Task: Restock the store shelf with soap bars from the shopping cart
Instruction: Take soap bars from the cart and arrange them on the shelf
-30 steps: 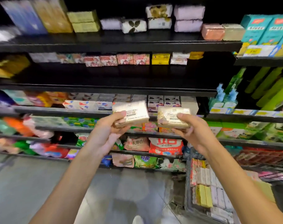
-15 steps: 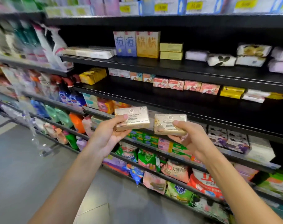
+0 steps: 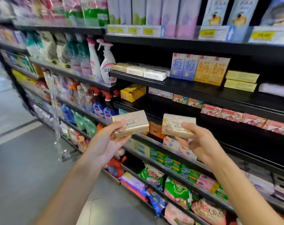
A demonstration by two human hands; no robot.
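Both grips loaded: left hand (image 3: 105, 143) and right hand (image 3: 201, 143) each pinch a gold foil-wrapped soap bar (image 3: 130, 123) (image 3: 178, 125), long axes level; matching black shelf row (image 3: 138, 69) sits up-frame, nearer the left.

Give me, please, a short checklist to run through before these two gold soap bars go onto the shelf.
1. Left hand holds its gold soap bar securely, thumb on top: ok.
2. Right hand holds the second gold bar securely: ok.
3. Matching stock found: the pale gold bars at the left end of the upper black shelf look alike, but they are blurred: cannot tell.
4. Free space on the middle black shelf behind the pink boxes: ok.
5. Path from the hands to the shelves unobstructed: ok.
6. Labels facing outward: facing the camera now; cannot tell once placed.
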